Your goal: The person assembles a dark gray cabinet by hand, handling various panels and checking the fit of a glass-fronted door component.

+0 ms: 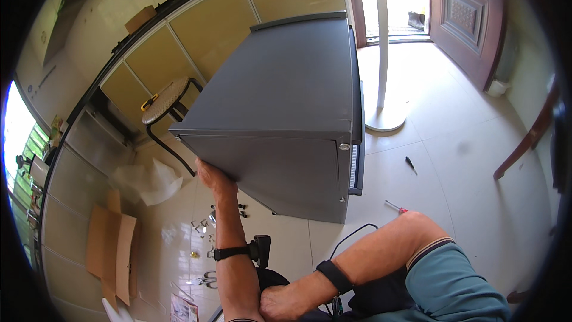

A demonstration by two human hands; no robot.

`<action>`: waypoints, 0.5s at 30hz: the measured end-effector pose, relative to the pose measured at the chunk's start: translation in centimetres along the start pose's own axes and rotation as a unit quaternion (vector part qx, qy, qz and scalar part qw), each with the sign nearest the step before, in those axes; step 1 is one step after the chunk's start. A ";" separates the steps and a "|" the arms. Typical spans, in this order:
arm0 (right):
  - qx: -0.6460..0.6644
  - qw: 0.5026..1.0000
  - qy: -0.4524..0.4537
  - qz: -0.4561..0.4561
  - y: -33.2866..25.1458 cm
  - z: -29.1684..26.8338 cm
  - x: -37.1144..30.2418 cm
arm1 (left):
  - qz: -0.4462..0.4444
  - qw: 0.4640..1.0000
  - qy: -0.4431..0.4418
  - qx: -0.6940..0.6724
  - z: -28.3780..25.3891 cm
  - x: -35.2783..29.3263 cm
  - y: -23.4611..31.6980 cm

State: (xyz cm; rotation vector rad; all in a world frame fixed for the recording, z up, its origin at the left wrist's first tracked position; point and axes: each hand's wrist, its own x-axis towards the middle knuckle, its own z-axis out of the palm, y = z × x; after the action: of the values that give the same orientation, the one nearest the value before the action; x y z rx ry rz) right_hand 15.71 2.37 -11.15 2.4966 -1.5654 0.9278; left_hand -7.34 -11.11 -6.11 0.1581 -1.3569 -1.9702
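Observation:
A large dark grey box-shaped cabinet [286, 77] stands on the floor in front of me. Round metal fittings show at two corners of its near face. My left hand [214, 177] reaches out to the cabinet's lower left edge and grips it, its fingertips hidden by the edge. A black strap with a small device circles my left forearm. My right arm is bent sharply, elbow raised, with a black strap at the wrist. My right hand [285, 304] rests against my left forearm near the elbow, its fingers mostly hidden.
Screws and small hardware [202, 225], scissors [205, 280] and an open cardboard box [113, 244] lie at left. A stool [167, 101] stands behind them. Right of the cabinet are a black-handled tool [411, 164], a red-handled screwdriver [395, 207] and a white pole stand [382, 53].

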 end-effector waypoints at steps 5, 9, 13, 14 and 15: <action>0.000 1.000 0.009 0.002 0.1 -0.6 0.2 | 0.058 0.998 0.013 0.010 0.1 -0.2 -0.2; 0.064 0.997 0.010 -0.035 0.1 -2.3 0.3 | 0.088 0.996 -0.011 0.020 -0.4 0.2 -0.7; 0.075 0.996 0.035 -0.043 0.5 -1.5 0.4 | 0.067 0.997 -0.001 0.046 -0.5 0.4 -0.4; 0.075 0.996 0.036 -0.043 0.8 -0.5 0.4 | 0.054 0.998 0.007 0.043 -0.5 0.3 -0.3; 0.070 0.996 0.030 -0.040 1.1 0.6 0.5 | 0.042 0.998 0.015 0.041 -0.5 0.3 -0.2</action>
State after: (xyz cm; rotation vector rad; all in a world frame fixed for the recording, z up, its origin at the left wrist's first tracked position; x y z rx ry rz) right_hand 15.20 1.19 -11.65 2.5740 -1.4176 1.1263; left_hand -7.44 -11.61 -6.39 0.1656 -1.4039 -1.8371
